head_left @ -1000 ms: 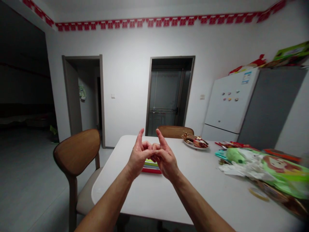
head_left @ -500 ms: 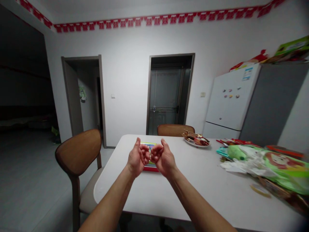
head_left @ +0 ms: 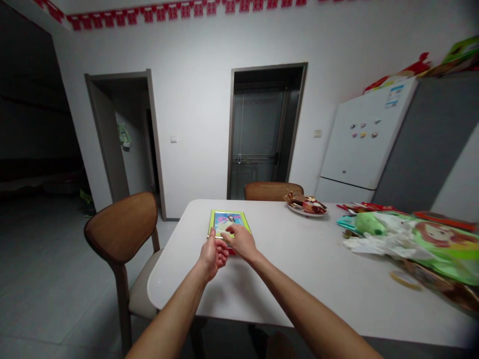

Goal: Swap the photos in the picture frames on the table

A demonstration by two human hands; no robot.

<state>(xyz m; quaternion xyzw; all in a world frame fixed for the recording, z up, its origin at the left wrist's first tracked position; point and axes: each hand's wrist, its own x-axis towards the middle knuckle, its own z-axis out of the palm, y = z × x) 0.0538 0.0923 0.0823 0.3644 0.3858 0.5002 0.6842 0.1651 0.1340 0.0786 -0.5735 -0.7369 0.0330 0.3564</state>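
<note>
A flat picture box (head_left: pixel 224 219) with a yellow-green border and a red lower edge lies on the white table (head_left: pixel 295 269). In front of its lower left part is my left hand (head_left: pixel 214 255), palm turned inward, thumb up and fingers loosely curled, with nothing visible in it. My right hand (head_left: pixel 240 240) is over the box's lower right part, palm down, its fingers bent toward the left thumb. Whether the right fingertips hold anything small is too unclear to tell. Both hands hide the box's lower edge in part.
A plate of wrapped items (head_left: pixel 307 205) stands at the table's back edge. On the right lie a green bag (head_left: pixel 445 244), white crumpled plastic and a roll of tape (head_left: pixel 405 280). Wooden chairs stand at the left (head_left: pixel 123 227) and behind the table (head_left: pixel 273 190).
My right hand has turned from palm up to palm down and moved left, closer to my left hand. More of the picture box shows. The view has tilted down a little.
</note>
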